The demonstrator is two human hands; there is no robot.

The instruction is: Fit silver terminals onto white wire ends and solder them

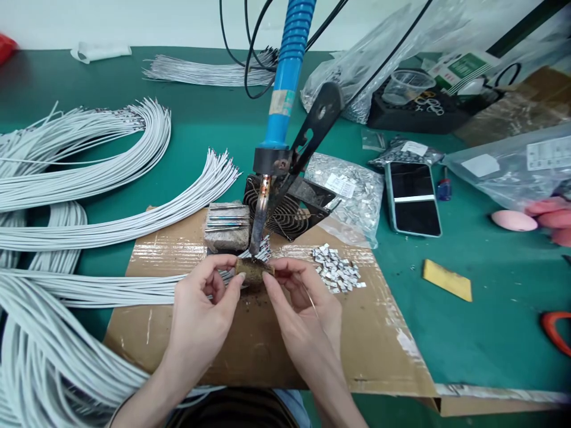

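Observation:
A blue-handled soldering iron (277, 107) points down from above, its dark tip just over the cardboard. Under that tip is a small dirty, brownish-yellow sponge (252, 271), pinched at its left end by my left hand (203, 303). My right hand (306, 309) grips the other end with thumb and fingers. A thin wire, perhaps solder, runs across the right palm. Close to my right fingers is a pile of small silvery-white pieces (336, 268). A bundle of white cables (120, 288) passes behind my left hand, its ends partly hidden.
A black fan (285, 208) and a block with metal strips (227, 226) stand behind the hands on cardboard (357, 351). More white cables (84, 178) fill the left. At right are a phone (413, 199), a yellow sponge (446, 279) and orange scissor handles (555, 330).

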